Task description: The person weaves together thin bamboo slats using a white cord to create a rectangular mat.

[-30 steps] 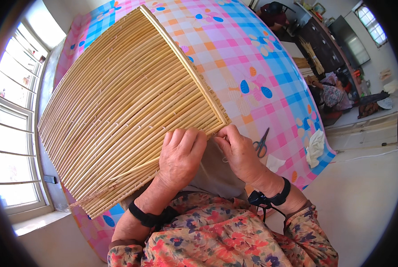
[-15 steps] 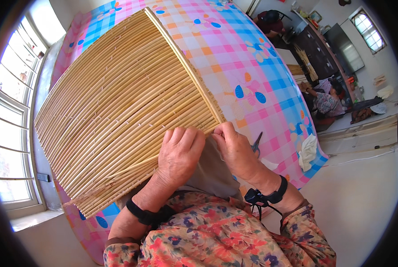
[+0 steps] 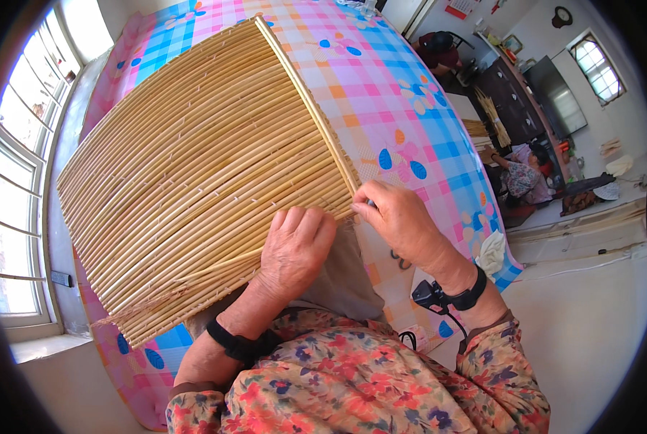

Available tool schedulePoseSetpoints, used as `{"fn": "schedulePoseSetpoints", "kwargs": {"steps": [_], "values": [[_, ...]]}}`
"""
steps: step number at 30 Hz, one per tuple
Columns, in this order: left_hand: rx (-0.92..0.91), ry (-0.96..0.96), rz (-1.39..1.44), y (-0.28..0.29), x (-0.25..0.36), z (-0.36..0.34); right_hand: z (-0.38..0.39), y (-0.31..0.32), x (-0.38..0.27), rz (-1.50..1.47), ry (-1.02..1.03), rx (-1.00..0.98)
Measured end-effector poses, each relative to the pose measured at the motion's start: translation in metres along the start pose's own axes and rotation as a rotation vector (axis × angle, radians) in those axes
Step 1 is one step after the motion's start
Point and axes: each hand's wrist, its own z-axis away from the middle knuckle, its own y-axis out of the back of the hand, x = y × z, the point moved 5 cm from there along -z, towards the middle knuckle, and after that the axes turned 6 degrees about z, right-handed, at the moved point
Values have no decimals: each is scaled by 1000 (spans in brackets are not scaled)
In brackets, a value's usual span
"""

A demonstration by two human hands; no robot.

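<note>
On the table covered by a pink, blue and orange checked cloth with flower prints (image 3: pixel 381 87), a large flat mat of straw-coloured reed stalks laid side by side (image 3: pixel 193 173) lies spread out, its near right corner reaching the person's hands. The left hand (image 3: pixel 294 246) comes up from the lower edge, palm down, wrist bent slightly back, a black band round the forearm; its fingers lie close together and flat, pressing on the mat's near edge beside the corner. The right hand (image 3: pixel 403 220) reaches in from the lower right, a black wrist strap with a small device on it, and curls over toward the left; its thumb and forefinger are pinched together right at the mat's corner, where the stiff edge stalk ends, though what they nip is too small to tell. The two hands nearly touch at that corner. A grey cloth (image 3: pixel 341 278) lies under the hands, over the person's lap. A loose stalk (image 3: pixel 218 264) juts out slantwise along the mat's lower edge, left of the left hand.
</note>
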Motion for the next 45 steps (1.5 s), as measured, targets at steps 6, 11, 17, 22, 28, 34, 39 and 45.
{"fn": "schedulePoseSetpoints", "kwargs": {"steps": [6, 11, 17, 22, 28, 34, 39, 45], "values": [[-4, 30, 1, 1, 1, 0, 28, -16, 0, -76, -28, 75], [12, 25, 22, 1, 1, -1, 29, -17, -3, -28, 36, 128], [20, 25, 16, 3, 1, -1, 28, -13, 1, -27, 36, 97], [27, 25, -2, 3, 1, 0, 26, -7, 6, -157, -17, 110], [25, -20, -43, 2, 2, 1, 34, -17, -1, -67, 15, 116], [17, -7, -37, 1, 1, 0, 33, -22, -3, -10, 69, 100], [13, 16, -45, 3, 1, -3, 37, -21, -1, -21, 71, 70], [4, 15, -46, 3, 2, -1, 46, -22, -3, 31, 38, -27]]}}
